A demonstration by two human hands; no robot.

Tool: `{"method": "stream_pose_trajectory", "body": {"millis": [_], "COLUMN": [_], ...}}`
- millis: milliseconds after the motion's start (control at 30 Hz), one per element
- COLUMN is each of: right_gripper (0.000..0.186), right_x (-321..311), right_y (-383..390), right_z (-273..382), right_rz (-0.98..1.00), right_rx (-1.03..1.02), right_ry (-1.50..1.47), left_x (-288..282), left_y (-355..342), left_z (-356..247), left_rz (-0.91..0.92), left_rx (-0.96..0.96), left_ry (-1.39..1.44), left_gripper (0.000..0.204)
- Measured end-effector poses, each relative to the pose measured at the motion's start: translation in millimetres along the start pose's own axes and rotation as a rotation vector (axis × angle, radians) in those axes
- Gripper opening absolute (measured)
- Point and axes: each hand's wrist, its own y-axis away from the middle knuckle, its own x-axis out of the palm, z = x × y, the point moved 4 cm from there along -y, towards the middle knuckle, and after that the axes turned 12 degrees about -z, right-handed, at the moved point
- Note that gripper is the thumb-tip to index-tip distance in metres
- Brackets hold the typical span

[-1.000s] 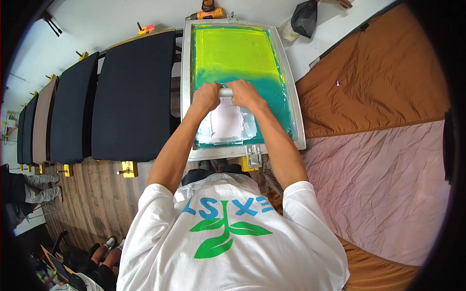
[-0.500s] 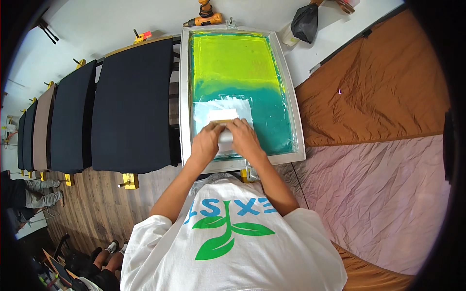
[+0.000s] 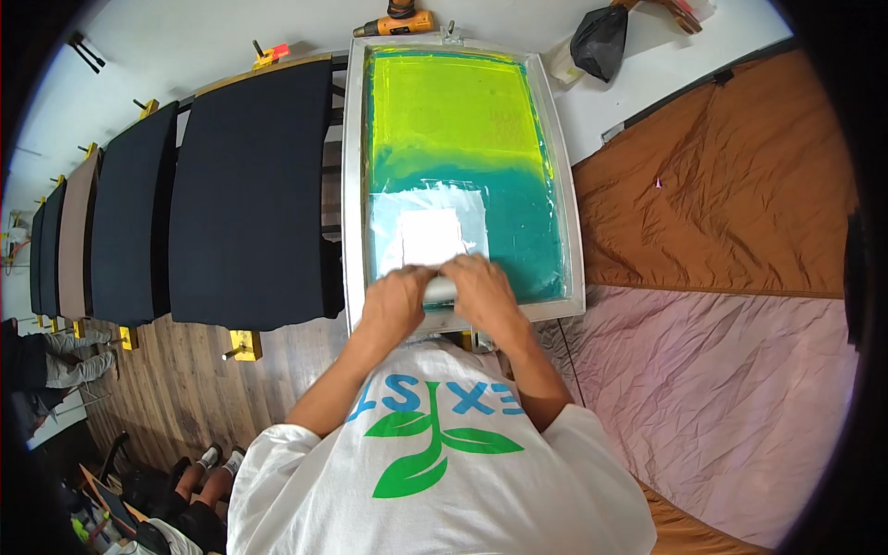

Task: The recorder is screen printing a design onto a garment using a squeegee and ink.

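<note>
My left hand (image 3: 393, 305) and my right hand (image 3: 483, 294) are closed on a squeegee with a pale grey handle (image 3: 440, 288), held low over the near end of a screen-printing frame (image 3: 573, 240). The mesh (image 3: 449, 106) is yellow-green at the far half and teal at the near half. Just beyond my fingers, a white ink area (image 3: 427, 231) shows on the teal, with a paler patch around it. The squeegee's blade is hidden by my hands.
Left stand several platens covered in black (image 3: 250, 194) and taupe (image 3: 76, 250) cloth. Brown (image 3: 703, 176) and pink (image 3: 721, 398) fabric spreads right. Behind are an orange heat gun (image 3: 398, 23) and a black bag (image 3: 597, 42). Other people's legs (image 3: 79, 356) show left and lower left (image 3: 199, 486).
From the middle of the screen, both hands have pulled the squeegee toward my body to the near edge. The white area that was under and around it now shows beyond my fingers.
</note>
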Motion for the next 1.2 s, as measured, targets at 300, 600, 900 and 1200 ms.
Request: {"method": "stream_pose_trajectory", "body": {"millis": [300,600,900,1200], "right_gripper": [0.029,0.037,0.034,0.042], "right_x": [5,8,12,25], "right_y": [-99,-130,-111,-23], "right_z": [-40,-50,-46,-18], "right_rz": [-0.062,0.063,0.038,-0.137], "right_rx": [0.024,0.149,0.17,0.123], "right_ry": [0.078,0.092,0.115,0.053], "left_x": [16,26,26,32], "left_y": [-96,-127,-106,-20], "left_z": [45,65,57,32], "left_rz": [-0.052,0.103,-0.005,-0.153], "left_rx": [-0.039,-0.121,0.044,0.044], "left_ry": [-0.064,-0.201,-0.227,-0.061], "left_gripper": [0.041,0.03,0.03,0.034]}}
